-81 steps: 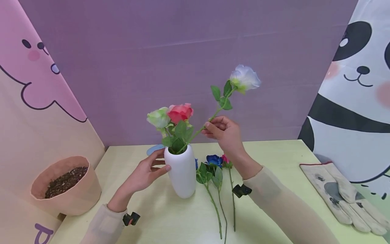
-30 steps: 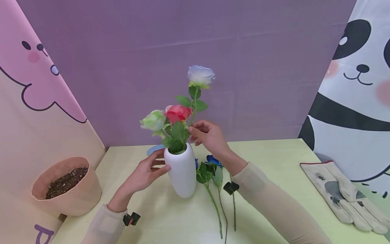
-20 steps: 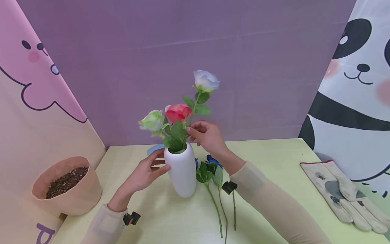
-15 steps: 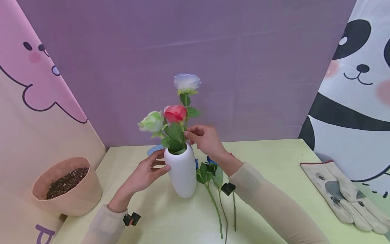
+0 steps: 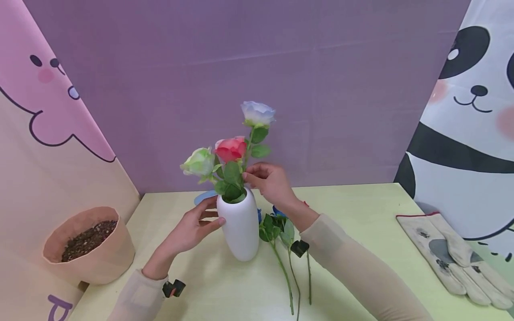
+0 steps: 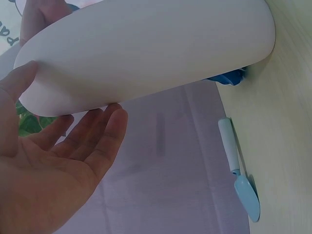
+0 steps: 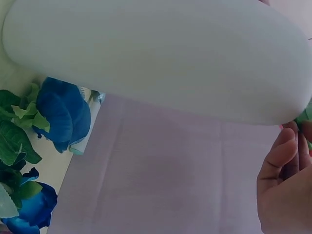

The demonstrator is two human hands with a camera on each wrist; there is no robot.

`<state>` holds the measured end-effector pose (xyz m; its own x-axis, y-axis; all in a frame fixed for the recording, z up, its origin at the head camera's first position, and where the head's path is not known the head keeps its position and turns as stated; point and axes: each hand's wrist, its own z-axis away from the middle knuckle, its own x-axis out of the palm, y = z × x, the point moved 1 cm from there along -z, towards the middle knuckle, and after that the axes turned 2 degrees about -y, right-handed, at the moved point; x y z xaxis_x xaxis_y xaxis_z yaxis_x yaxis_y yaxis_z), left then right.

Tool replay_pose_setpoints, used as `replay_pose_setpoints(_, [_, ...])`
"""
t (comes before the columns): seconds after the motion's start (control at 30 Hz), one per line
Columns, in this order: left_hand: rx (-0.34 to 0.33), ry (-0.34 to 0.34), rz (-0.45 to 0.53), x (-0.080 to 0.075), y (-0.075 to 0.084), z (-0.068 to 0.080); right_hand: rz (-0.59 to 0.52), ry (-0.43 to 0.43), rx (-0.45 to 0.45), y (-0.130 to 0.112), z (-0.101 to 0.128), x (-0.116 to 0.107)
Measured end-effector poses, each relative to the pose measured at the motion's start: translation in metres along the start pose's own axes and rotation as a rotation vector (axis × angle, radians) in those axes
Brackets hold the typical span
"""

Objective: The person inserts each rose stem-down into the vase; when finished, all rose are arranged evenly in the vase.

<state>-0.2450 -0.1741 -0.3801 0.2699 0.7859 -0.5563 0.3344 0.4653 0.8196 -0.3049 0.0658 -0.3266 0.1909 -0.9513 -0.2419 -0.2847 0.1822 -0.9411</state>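
A white vase (image 5: 241, 229) stands on the yellow-green table (image 5: 361, 209) and holds a green rose (image 5: 198, 161) and a red rose (image 5: 230, 148). A pale blue rose (image 5: 258, 113) rises above them, its stem down in the vase mouth. My right hand (image 5: 267, 179) pinches that stem just above the rim. My left hand (image 5: 192, 228) touches the vase's left side with straight fingers (image 6: 97, 129) and thumb, as the left wrist view shows under the vase (image 6: 146, 53). The right wrist view shows the vase (image 7: 161, 53) and my right fingers (image 7: 282, 190).
Blue roses (image 5: 277, 219) with long stems (image 5: 290, 281) lie on the table right of the vase, also blue roses (image 7: 63, 112). A blue trowel (image 6: 239, 178) lies behind the vase. A pot of soil (image 5: 86, 245) stands left. Work gloves (image 5: 449, 254) lie right.
The pale blue rose swung from leaning right to nearly upright and sank lower into the vase. My right hand moved left and down to the vase mouth. The left hand stayed put.
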Motion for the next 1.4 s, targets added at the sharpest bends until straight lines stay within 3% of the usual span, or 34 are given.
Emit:
replay_pose_setpoints(0.13, [0.001, -0.001, 0.004, 0.000, 0.000, 0.000, 0.048, -0.033, -0.020, 0.003, -0.001, 0.003])
replay_pose_setpoints(0.6, [0.002, 0.005, -0.002, 0.000, 0.000, 0.000, 0.047, -0.072, 0.028, 0.005, 0.004, -0.002])
replay_pose_setpoints(0.83, [0.002, 0.011, -0.003, 0.000, 0.000, 0.000, 0.101, -0.085, 0.051, 0.006, 0.008, -0.007])
replay_pose_setpoints(1.07, [-0.007, 0.011, -0.011, 0.000, -0.002, -0.001, 0.072, -0.129, 0.085, 0.012, 0.016, -0.020])
replay_pose_setpoints(1.4, [0.003, 0.014, -0.018, 0.000, -0.003, -0.001, 0.123, -0.150, 0.120, 0.027, 0.026, -0.048])
